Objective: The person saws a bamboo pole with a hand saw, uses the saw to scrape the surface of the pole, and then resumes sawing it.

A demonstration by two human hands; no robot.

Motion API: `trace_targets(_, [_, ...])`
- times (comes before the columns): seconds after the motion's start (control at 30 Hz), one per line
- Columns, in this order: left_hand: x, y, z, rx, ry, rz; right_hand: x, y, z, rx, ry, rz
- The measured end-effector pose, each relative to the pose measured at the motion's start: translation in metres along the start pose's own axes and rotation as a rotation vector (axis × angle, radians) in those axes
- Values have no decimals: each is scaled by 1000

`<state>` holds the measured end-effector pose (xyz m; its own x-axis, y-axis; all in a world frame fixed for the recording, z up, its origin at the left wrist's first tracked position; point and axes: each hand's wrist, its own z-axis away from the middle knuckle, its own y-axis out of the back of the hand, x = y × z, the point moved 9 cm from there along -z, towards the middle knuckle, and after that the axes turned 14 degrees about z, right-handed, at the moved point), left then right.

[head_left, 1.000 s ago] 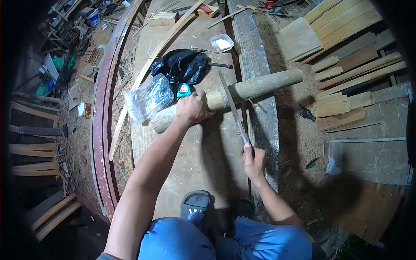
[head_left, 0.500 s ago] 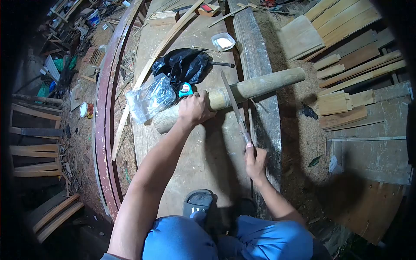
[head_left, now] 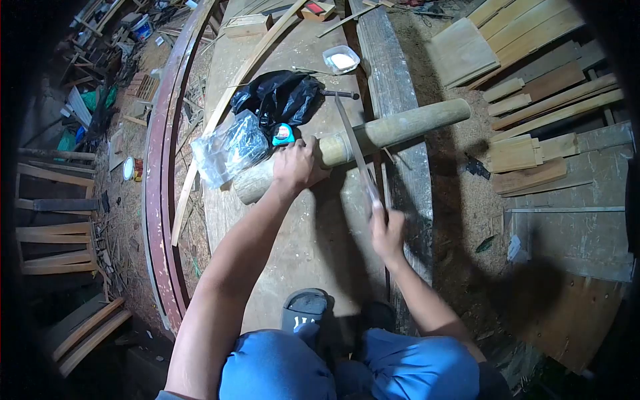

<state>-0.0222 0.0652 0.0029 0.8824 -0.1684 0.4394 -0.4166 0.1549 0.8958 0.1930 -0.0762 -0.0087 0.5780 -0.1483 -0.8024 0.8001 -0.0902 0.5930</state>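
Workbench (head_left: 293,227): one log (head_left: 373,139), one saw (head_left: 353,148) (across it), two hands gripping.

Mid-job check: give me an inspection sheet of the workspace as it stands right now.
Surface: worn wooden bench, dusty; sawdust on the ground beside it.
Job's things: round pole lies across the bench; saw blade crosses it.
Clutter: black bag, clear bag, teal tape measure, white tub, all beyond the pole.
Hands: left hand clamps the pole; right hand grips the saw handle.
Cables: nothing seen.
Surroundings: wood offcuts to the right; curved red beam to the left.
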Motion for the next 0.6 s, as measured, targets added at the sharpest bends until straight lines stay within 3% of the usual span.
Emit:
trace_targets(0.1, [-1,0,-2,8,-26,-7,-12,-5,-19,26,-50,49])
trace_targets(0.33, [-7,-5,0,-48,32,-8,15,12,41,-32,-64,-97])
trace_targets(0.5, [-5,-7,-1,9,-1,-44,-10,-8,-25,-18,-68,14])
trace_targets(0.6, [-5,-6,2,-28,22,-21,-14,-4,-12,-17,-74,51])
